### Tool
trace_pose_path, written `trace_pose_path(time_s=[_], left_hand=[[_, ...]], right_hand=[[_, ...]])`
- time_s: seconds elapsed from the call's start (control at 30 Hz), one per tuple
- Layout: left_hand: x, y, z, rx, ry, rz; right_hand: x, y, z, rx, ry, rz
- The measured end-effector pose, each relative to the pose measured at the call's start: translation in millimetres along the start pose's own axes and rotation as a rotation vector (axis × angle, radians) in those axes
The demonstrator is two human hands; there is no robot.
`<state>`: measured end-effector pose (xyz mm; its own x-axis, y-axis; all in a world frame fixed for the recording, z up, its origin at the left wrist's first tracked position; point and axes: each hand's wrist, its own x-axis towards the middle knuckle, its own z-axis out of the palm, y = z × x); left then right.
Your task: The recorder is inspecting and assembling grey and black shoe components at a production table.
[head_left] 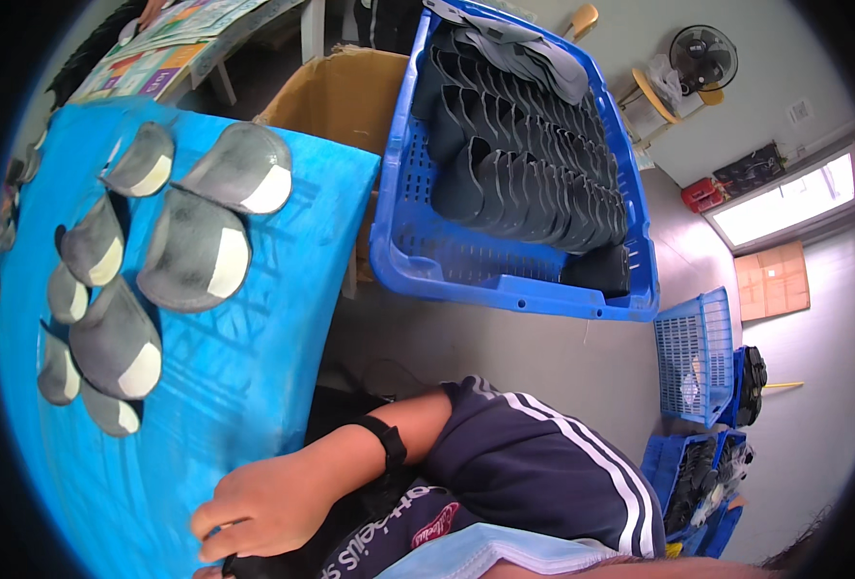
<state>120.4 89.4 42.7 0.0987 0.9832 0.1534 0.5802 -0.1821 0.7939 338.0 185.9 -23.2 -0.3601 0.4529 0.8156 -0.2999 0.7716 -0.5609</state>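
Bent at the knuckles, the right hand sits low by the near part of the counter's right edge, its fingers loosely curled downward. A narrow dark thing shows under the fingertips, but I cannot tell whether it is gripped or only behind them. A sliver of skin at the very bottom may be the left hand; what that one is doing cannot be made out.

From the right hand, the grey pieces lie to the left and farther off, gathered toward the left edge of the blue-covered counter. Closest is a small grey piece, well apart from the fingers. Its length slants from far left to near right, so the end with the pale patch faces the hand. Just beyond it, overlapping, a larger grey piece runs more nearly away from the person, its own patch at the near right. Of the two hands, only the right is plainly placed beside them.

All are curved shells, domed and smudged like felt or suede, with flat cream patches. The cover is smooth and bright, streaked with darker marks. Past the counter's far right corner, a hard plastic crate with slotted sides holds thin dark curved sheets, nested in wavy rows.
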Motion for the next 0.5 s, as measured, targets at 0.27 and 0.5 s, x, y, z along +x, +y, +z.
trace_pose_path(time_s=[0.27, 0.5], left_hand=[[35, 19, -7, -0.006, -0.309, 0.094], [-34, -110, -86, 0.069, -0.474, 0.225]], right_hand=[[-10, 0, -55, -0.112, 0.067, -0.037], [-17, 3, -54, 0.113, -0.011, -0.052]])
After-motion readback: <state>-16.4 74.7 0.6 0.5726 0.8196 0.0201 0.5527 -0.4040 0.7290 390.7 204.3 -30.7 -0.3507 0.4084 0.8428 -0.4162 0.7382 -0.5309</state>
